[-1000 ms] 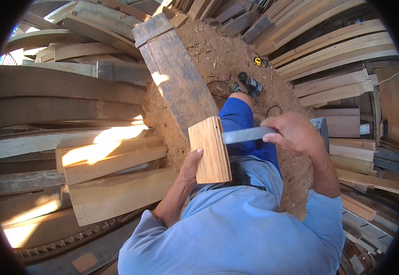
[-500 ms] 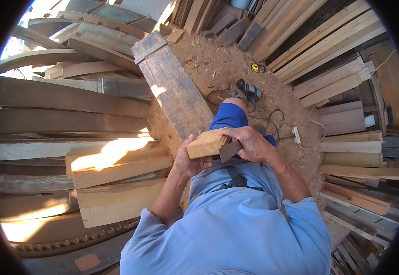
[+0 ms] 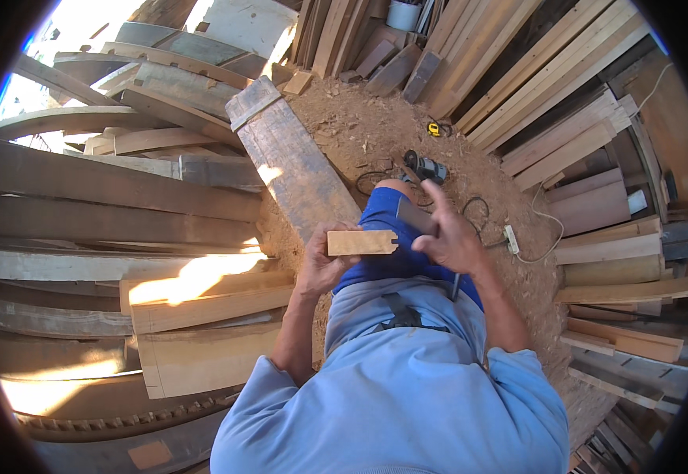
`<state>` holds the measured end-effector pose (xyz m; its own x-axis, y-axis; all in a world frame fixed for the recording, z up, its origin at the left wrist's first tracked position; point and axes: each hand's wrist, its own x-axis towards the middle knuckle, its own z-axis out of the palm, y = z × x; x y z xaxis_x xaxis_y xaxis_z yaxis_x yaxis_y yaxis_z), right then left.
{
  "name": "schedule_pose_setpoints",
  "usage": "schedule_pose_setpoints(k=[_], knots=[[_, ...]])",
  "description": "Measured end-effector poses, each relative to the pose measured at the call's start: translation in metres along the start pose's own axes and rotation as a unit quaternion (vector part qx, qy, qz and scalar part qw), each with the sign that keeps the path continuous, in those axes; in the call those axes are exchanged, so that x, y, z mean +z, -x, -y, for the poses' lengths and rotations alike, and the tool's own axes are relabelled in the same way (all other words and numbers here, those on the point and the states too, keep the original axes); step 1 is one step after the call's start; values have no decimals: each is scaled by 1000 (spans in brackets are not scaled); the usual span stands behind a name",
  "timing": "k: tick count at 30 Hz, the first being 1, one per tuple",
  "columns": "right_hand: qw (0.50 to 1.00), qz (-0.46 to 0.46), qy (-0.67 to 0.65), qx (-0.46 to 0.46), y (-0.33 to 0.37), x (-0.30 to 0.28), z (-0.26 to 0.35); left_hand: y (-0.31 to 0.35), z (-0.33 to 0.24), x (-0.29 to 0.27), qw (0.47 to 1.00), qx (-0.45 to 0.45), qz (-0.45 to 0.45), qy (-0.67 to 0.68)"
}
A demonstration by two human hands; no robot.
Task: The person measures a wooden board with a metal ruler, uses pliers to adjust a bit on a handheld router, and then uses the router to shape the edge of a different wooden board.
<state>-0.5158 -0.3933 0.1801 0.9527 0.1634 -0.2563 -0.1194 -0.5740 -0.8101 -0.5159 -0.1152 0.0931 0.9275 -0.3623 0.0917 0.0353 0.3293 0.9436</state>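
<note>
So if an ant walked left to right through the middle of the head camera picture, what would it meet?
Stacked dark boards → your left hand → the wooden block → a flat grey piece → your right hand → a small white box on a cord → pale boards.

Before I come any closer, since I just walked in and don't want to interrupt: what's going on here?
A person in a light blue top is handling a wooden block. The left hand holds it, with its grooved edge toward the right hand, which has a flat grey strip in its grip. Farther off on the ground lie a power tool and a yellow tape measure.
</note>
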Motion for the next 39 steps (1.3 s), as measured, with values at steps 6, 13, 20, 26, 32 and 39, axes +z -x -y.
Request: schedule_pose_setpoints(k=[6,13,20,26,32,39], knots=[[996,-81,48,-3,33,-44,-16,5,-25,-1,999,-3,38,27],[995,-32,58,-70,65,-66,39,9,-30,0,1000,12,28,2],[980,-19,159,-116,67,-60,34,10,-35,1,1000,3,18,7],[977,-5,182,-108,64,-51,33,15,-34,-3,1000,-17,20,6],[979,14,185,-81,61,-47,36,17,-28,-7,1000,-8,22,8],[983,26,166,-72,61,-46,38,19,-27,-7,1000,-18,18,15]])
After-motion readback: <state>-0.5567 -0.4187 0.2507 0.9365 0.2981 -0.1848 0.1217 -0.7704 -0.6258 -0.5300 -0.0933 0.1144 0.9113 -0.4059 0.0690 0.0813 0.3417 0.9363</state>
